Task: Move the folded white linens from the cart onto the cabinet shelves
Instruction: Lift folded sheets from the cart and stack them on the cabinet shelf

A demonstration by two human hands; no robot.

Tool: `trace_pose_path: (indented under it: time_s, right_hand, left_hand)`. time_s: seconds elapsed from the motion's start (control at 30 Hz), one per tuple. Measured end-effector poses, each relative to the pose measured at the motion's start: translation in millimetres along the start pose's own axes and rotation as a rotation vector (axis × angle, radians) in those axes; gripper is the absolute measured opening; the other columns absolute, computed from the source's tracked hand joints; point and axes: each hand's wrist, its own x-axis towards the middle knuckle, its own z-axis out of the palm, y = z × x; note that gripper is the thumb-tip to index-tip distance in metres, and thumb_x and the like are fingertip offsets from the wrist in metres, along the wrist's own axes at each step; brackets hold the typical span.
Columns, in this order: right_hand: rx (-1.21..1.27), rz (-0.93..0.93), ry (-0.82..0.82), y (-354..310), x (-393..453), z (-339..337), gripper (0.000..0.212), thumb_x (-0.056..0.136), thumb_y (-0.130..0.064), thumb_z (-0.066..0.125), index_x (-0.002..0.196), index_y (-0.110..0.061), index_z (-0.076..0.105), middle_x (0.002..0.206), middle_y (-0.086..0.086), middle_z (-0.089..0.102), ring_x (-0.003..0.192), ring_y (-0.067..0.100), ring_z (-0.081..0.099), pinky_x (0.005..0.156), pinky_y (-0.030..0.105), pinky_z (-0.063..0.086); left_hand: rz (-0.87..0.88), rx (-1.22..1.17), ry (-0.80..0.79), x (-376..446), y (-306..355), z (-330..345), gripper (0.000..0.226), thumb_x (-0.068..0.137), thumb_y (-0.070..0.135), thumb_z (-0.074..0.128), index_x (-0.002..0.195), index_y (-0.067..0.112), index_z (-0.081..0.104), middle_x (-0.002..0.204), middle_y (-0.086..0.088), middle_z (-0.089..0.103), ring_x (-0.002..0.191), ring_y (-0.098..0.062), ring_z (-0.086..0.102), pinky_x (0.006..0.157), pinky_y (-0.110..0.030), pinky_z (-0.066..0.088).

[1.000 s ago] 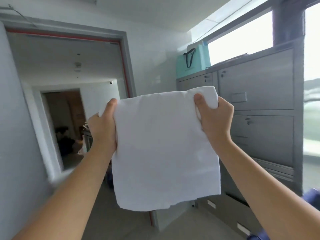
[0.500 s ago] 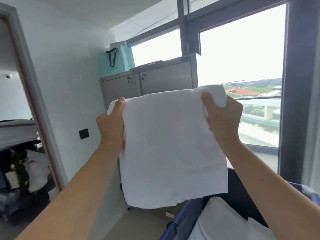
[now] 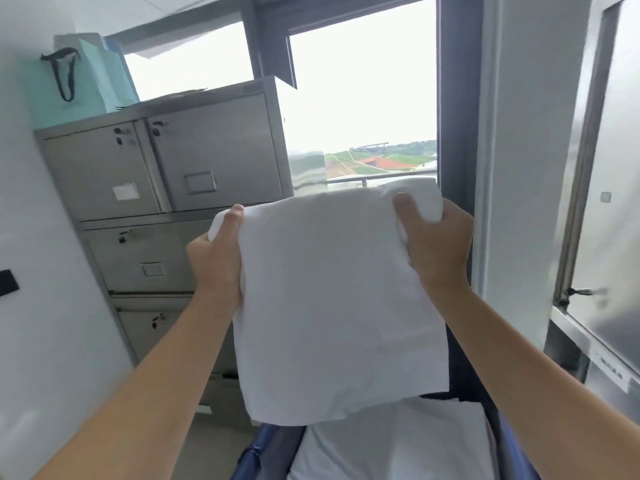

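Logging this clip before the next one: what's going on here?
A person holds a folded white linen up in front of them, the left hand and the right hand each gripping an upper corner. It hangs above a blue cart with more white linens inside. A grey metal cabinet stands to the left with its doors closed, so nothing is shelved yet.

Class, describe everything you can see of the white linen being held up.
The white linen is a plain, soft-looking cloth, roughly square, hanging flat and upright in the air above the cart. The left hand grips its upper left corner and the right hand bunches its upper right corner. Its lower edge hangs free, slightly uneven.
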Motion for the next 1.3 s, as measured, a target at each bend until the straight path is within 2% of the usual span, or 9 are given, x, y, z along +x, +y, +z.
trace_pose_path:
  time_s: [0.13, 0.23, 0.43, 0.63, 0.77, 0.93, 1.0, 1.17, 1.3]
  right_hand:
    - [-0.058, 0.021, 0.012, 28, 2, -10, 0.055, 0.08, -0.048, 0.076, 0.057, -0.007, 0.048, 0.05, -0.001, 0.041, 0.051, 0.018, 0.04, 0.047, 0.035, 0.038]
    - [-0.118, 0.042, 0.017, 52, 1, -10, 0.059, 0.08, -0.049, 0.076, 0.06, -0.001, 0.049, 0.052, 0.011, 0.042, 0.05, 0.02, 0.041, 0.044, 0.037, 0.04]
    - [-0.251, 0.126, 0.086, 111, -2, 3, 0.048, 0.081, -0.042, 0.078, 0.051, -0.023, 0.045, 0.045, -0.012, 0.041, 0.048, 0.011, 0.04, 0.047, 0.026, 0.035]
    - [-0.377, 0.185, 0.138, 175, -9, 14, 0.047, 0.082, -0.04, 0.077, 0.051, -0.025, 0.046, 0.043, -0.016, 0.04, 0.045, 0.002, 0.035, 0.048, 0.02, 0.032]
    - [-0.44, 0.218, 0.156, 213, -24, 6, 0.049, 0.083, -0.044, 0.077, 0.052, -0.024, 0.045, 0.045, -0.015, 0.039, 0.048, 0.004, 0.034, 0.048, 0.022, 0.03]
    - [-0.53, 0.246, 0.156, 250, -40, -12, 0.049, 0.083, -0.043, 0.078, 0.052, -0.027, 0.043, 0.045, -0.017, 0.039, 0.05, 0.005, 0.034, 0.049, 0.026, 0.031]
    - [-0.559, 0.256, 0.158, 265, -47, -22, 0.045, 0.083, -0.043, 0.078, 0.054, -0.027, 0.048, 0.048, -0.016, 0.043, 0.052, 0.007, 0.038, 0.052, 0.028, 0.035]
    - [-0.59, 0.349, 0.151, 310, -69, -48, 0.035, 0.084, -0.039, 0.078, 0.061, -0.028, 0.055, 0.047, -0.024, 0.05, 0.049, 0.001, 0.045, 0.052, 0.018, 0.035]
    - [-0.606, 0.41, 0.135, 353, -95, -68, 0.034, 0.085, -0.036, 0.077, 0.061, -0.028, 0.055, 0.049, -0.022, 0.052, 0.05, -0.002, 0.048, 0.052, 0.012, 0.035]
  left_hand:
    - [-0.06, -0.006, -0.047, 9, -40, 18, 0.045, 0.077, 0.042, 0.079, 0.066, 0.017, 0.044, 0.061, 0.004, 0.04, 0.054, -0.014, 0.039, 0.053, -0.026, 0.035]
    - [-0.113, -0.004, -0.076, 22, -71, 28, 0.048, 0.078, 0.042, 0.079, 0.06, 0.017, 0.042, 0.057, 0.006, 0.041, 0.053, -0.014, 0.039, 0.053, -0.025, 0.036]
    - [-0.228, -0.003, -0.17, 61, -151, 49, 0.045, 0.079, 0.041, 0.078, 0.062, 0.015, 0.044, 0.056, 0.006, 0.039, 0.052, -0.014, 0.039, 0.052, -0.024, 0.035]
    - [-0.325, 0.018, -0.281, 96, -232, 68, 0.033, 0.081, 0.037, 0.078, 0.082, 0.011, 0.058, 0.058, 0.007, 0.04, 0.053, -0.012, 0.039, 0.053, -0.023, 0.035]
    - [-0.434, 0.026, -0.322, 99, -279, 78, 0.023, 0.082, 0.032, 0.078, 0.075, 0.014, 0.067, 0.052, 0.013, 0.047, 0.052, -0.008, 0.046, 0.057, -0.024, 0.039]
    - [-0.552, 0.065, -0.329, 90, -338, 84, 0.036, 0.073, 0.041, 0.082, 0.07, 0.016, 0.057, 0.066, 0.005, 0.049, 0.064, -0.017, 0.049, 0.063, -0.03, 0.041]
    - [-0.578, 0.093, -0.338, 81, -359, 86, 0.029, 0.076, 0.039, 0.081, 0.066, 0.021, 0.061, 0.064, 0.008, 0.054, 0.065, -0.015, 0.053, 0.066, -0.029, 0.044]
    - [-0.658, 0.167, -0.379, 54, -408, 84, 0.014, 0.082, 0.038, 0.077, 0.069, 0.031, 0.076, 0.08, 0.012, 0.071, 0.074, -0.009, 0.065, 0.069, -0.023, 0.051]
    - [-0.716, 0.266, -0.384, 36, -456, 75, 0.02, 0.08, 0.042, 0.077, 0.08, 0.023, 0.073, 0.085, 0.008, 0.067, 0.072, -0.009, 0.061, 0.069, -0.023, 0.051]
